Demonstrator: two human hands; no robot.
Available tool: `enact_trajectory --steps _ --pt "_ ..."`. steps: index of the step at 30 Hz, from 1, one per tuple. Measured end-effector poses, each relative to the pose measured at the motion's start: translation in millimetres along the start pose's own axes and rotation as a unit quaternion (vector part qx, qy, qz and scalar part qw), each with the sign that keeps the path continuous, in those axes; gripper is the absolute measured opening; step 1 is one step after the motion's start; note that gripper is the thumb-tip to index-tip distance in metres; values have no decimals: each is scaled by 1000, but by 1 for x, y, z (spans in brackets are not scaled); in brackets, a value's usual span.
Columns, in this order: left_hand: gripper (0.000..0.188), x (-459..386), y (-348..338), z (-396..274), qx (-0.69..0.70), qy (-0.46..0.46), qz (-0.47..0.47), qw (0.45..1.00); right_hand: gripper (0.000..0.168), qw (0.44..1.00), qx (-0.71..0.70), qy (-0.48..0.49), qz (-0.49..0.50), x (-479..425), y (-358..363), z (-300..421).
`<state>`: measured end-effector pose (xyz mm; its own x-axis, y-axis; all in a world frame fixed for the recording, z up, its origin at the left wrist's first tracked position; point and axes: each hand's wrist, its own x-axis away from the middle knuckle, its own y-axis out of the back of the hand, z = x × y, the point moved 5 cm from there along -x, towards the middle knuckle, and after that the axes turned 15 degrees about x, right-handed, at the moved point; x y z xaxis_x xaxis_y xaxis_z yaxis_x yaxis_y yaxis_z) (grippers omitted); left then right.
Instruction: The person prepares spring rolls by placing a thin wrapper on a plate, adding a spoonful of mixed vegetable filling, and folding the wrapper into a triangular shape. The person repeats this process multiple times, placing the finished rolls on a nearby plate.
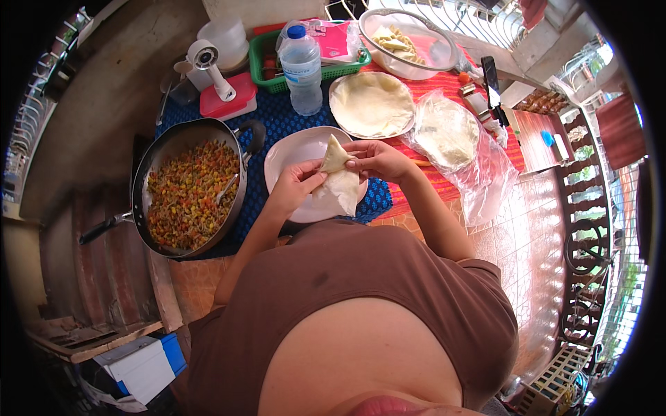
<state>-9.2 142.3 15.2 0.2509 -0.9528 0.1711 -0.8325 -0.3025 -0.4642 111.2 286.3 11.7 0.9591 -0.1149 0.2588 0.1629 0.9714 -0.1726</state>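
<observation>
Between my left hand (302, 182) and my right hand (382, 160) is a pastry wrapper (337, 165), its upper part folded to a triangular point and its lower end hanging loose. Both hands pinch it near its middle, over a white plate (283, 151). Any filling inside the fold is hidden. To the left stands a wide frying pan (240, 197) of cooked filling (190, 197), with diced orange and yellow pieces and a spoon (227, 188) in it. Beyond the plate, a round stack of wrappers (372, 104) lies on another plate. More wrappers (447, 132) sit in clear plastic at the right.
A water bottle (302, 78) stands before a green basket (270, 83). A clear bowl (442, 62) at the back holds folded pastries (398, 44). A small fan (213, 67) stands by a red-lidded container (244, 93). At the right is an upright phone (490, 86). The pan handle (101, 227) juts left.
</observation>
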Motion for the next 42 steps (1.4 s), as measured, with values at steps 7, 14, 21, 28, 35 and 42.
enact_trajectory --steps 7,14,21,28,35,42 --pt "39 1 -17 -5 15 -42 53 998 33 994 -87 59 30 0 3 -5" --pt "41 9 -21 -13 -183 -136 47 973 30 993 -98 53 -41 4 -9 7" --pt "52 24 -49 -42 -337 -269 28 902 70 981 99 141 -94 36 -23 56" --pt "63 23 -41 -24 -129 -171 46 976 82 974 101 172 -104 43 -30 71" --pt "39 13 -45 -22 -28 -122 -3 992 51 899 342 169 -217 43 -56 80" --pt "31 20 -48 -32 -104 -225 -73 966 36 718 495 326 -365 57 -80 104"
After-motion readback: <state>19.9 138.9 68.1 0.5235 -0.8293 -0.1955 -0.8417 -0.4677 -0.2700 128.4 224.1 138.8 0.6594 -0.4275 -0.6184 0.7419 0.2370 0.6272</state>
